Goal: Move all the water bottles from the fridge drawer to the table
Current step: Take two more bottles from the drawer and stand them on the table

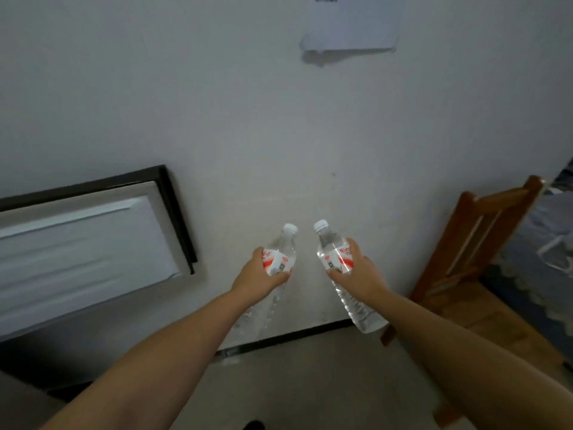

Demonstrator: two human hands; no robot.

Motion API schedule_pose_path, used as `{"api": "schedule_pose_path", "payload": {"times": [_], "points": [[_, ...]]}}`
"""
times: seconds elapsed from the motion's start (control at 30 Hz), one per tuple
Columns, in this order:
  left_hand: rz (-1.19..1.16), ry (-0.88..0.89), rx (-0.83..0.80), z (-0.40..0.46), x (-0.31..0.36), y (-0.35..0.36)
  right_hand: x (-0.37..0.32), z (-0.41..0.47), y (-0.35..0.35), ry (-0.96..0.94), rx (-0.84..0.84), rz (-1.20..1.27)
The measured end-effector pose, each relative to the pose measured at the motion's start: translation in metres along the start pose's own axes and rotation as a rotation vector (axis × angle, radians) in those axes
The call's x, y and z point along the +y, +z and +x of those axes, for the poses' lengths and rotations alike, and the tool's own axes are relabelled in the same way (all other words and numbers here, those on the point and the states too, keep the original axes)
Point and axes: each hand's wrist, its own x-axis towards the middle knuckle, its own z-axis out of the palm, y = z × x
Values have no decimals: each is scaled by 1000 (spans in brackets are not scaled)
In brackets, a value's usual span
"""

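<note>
I hold two clear water bottles with white caps and red-and-white labels out in front of me, facing a white wall. My left hand grips the left bottle round its label, cap pointing up and away. My right hand grips the right bottle the same way, its base hanging below my wrist. The two caps are close together but apart. The fridge with its white top and dark frame is at the left. A table with a patterned cloth shows at the right edge.
A wooden chair stands at the right, between me and the clothed table. A sheet of paper is stuck on the wall above. A dark skirting line meets the pale floor below the bottles.
</note>
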Motion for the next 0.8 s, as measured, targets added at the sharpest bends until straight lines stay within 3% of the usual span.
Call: {"api": "schedule_pose_path", "payload": {"times": [0.5, 0.8], "points": [[90, 316, -310, 124, 94, 42, 42, 20, -56, 318, 348, 55], [101, 488, -622, 115, 155, 141, 98, -48, -84, 584, 590, 111]]}}
